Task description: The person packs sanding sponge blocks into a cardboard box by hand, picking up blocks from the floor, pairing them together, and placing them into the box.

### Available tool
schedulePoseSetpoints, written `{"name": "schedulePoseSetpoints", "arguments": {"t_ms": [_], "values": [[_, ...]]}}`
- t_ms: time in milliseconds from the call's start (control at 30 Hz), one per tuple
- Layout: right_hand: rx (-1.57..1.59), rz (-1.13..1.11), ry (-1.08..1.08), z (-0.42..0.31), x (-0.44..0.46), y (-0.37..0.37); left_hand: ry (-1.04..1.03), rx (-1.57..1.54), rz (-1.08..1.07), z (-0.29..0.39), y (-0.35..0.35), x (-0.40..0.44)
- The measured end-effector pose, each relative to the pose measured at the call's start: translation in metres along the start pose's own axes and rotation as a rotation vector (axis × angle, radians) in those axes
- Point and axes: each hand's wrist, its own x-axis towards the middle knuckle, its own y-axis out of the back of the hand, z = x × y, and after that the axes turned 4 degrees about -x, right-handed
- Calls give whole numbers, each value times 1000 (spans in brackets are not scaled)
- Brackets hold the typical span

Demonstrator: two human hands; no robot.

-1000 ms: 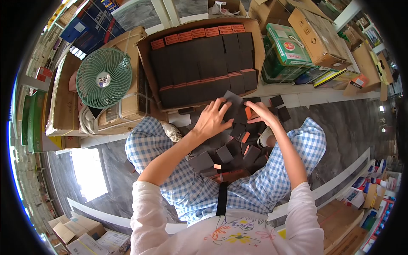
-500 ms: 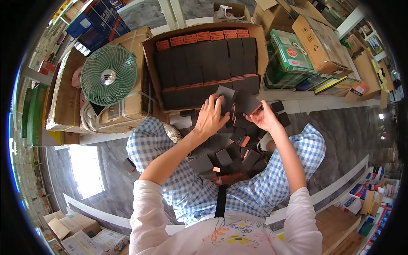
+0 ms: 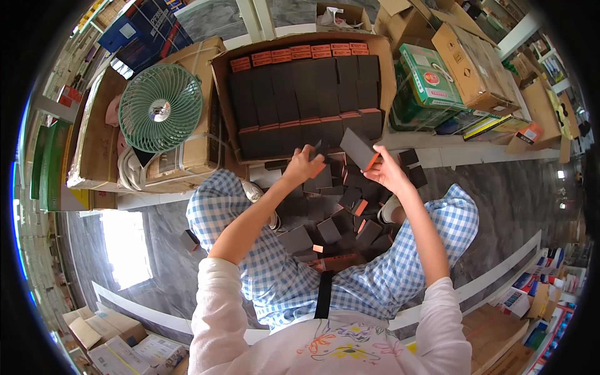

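Observation:
My left hand (image 3: pixel 302 166) is closed around a small black box, whose orange end shows below the fingers; the hand covers much of it. Pinched at its orange edge by my right hand (image 3: pixel 389 171) is another black box (image 3: pixel 357 149), tilted in the air. Both hands are just in front of a large open carton (image 3: pixel 220 94), packed with rows of black boxes with orange ends. Beneath the hands, a loose pile of similar black boxes (image 3: pixel 329 230) lies on the floor between my legs.
A green fan (image 3: pixel 160 109) stands on a cardboard box (image 3: pixel 100 169) to the left. Right of the carton are a green box (image 3: pixel 430 78) and a brown carton (image 3: pixel 473 67). One black box (image 3: pixel 189 240) lies apart by my left knee. Several cartons (image 3: pixel 109 331) sit at lower left.
My hands have moved apart. The left hand has drawn left and turned with its box, showing an orange end. The right hand's box has tipped more upright.

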Motion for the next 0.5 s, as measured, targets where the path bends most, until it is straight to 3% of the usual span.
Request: {"name": "schedulePoseSetpoints", "arguments": {"t_ms": [33,67,167,267,333,400,433,500], "values": [[-202,6,122,-1,-6,-8,206,-422,-125,2,3,3],[-399,16,247,-3,-11,-17,205,-415,-122,3,5,3],[-472,1,326,10,-6,-27,471,-986,-249,14,4,-5],[-812,114,529,20,-6,-37,562,-1212,-364,15,6,-6],[-1197,395,569,24,5,-25,532,-1237,-396,23,7,-14],[-1356,583,728,24,8,-14,486,-1198,-476,33,11,-19],[-1407,590,699,19,6,-8,479,-1181,-504,31,13,-18],[-1215,560,523,14,5,0,459,-1160,-484,23,13,-12]]}}
